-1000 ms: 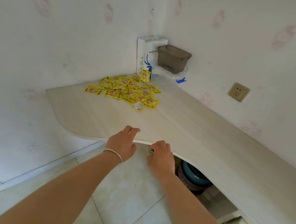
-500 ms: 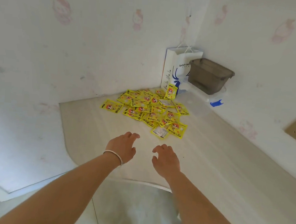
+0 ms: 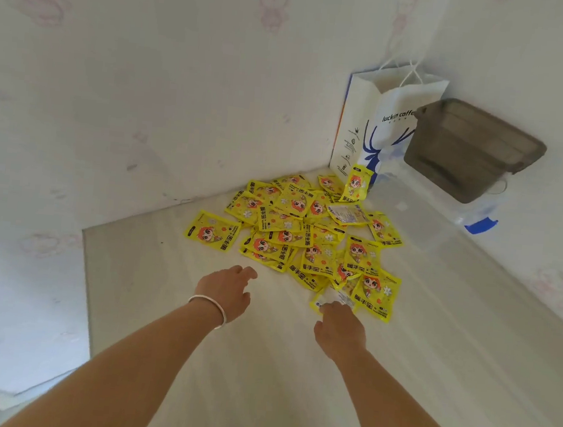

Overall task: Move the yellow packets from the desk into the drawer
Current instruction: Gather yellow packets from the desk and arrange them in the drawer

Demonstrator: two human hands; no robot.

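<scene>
Head view: glossy flat yellow packets [image 3: 300, 235]

A home bedroom corner: cartoon-print wallpaper [image 3: 273, 2], a pale wooden desk [image 3: 433, 331], and a coffee-shop paper bag [image 3: 367, 125]

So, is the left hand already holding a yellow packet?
No: the left hand hovers open over bare desk, just short of the yellow packets.
</scene>
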